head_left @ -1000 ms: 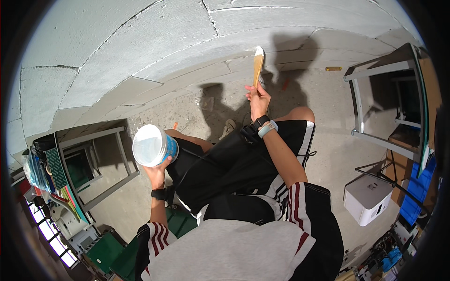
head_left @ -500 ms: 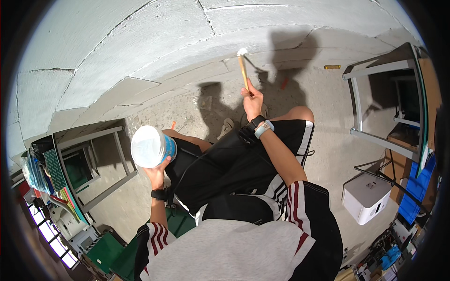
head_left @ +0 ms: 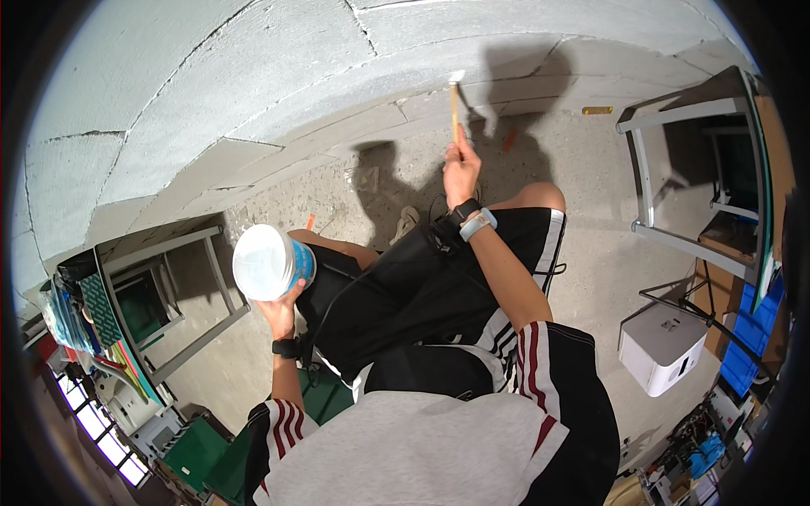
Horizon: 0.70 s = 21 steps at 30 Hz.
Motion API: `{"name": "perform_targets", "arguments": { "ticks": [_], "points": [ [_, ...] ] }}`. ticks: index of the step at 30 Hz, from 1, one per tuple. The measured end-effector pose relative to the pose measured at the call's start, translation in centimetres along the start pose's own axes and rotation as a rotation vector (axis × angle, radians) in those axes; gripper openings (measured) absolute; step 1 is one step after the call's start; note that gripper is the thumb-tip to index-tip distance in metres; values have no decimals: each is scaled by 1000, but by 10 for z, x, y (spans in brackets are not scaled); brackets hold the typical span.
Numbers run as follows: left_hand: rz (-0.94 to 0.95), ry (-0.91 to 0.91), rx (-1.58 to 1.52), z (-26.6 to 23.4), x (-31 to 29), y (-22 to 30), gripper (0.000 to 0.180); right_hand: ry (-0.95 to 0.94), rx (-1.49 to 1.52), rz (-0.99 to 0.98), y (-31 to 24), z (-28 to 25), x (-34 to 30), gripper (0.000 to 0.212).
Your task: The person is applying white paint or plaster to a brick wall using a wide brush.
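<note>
My right hand is closed around the wooden handle of a slim brush. Its white-coated tip meets the block wall in front of me, near the line between whiter upper blocks and greyer lower ones. On my left, a white plastic tub with a blue label rests in my left hand, which grips it from below and the near side. The tub tilts with its pale, round top facing up toward me; whether a lid is on it I cannot tell.
Metal-framed tables stand at the left and right. A white box-shaped appliance and a blue bin are at the right. A small yellow level-like bar lies by the wall. Shadows fall on wall and floor.
My right hand has shifted right and slightly up, and the brush tip has moved right and up along the wall. The tub in my left hand stays nearly in place.
</note>
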<state>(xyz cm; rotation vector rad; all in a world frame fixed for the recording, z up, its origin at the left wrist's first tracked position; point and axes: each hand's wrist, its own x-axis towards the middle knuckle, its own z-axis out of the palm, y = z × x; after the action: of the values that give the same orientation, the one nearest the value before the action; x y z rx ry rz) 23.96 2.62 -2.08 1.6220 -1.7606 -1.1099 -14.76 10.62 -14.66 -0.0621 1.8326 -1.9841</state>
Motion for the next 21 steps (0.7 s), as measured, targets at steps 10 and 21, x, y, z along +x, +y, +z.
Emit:
{"name": "perform_targets", "arguments": {
  "ticks": [10, 21],
  "points": [
    [10, 20, -35, 2, -5, -1, 84, -75, -80, -48, 3, -8, -19, 42],
    [1, 35, -3, 8, -5, 11, 85, -127, -239, 82, 6, 4, 2, 38]
  ]
}}
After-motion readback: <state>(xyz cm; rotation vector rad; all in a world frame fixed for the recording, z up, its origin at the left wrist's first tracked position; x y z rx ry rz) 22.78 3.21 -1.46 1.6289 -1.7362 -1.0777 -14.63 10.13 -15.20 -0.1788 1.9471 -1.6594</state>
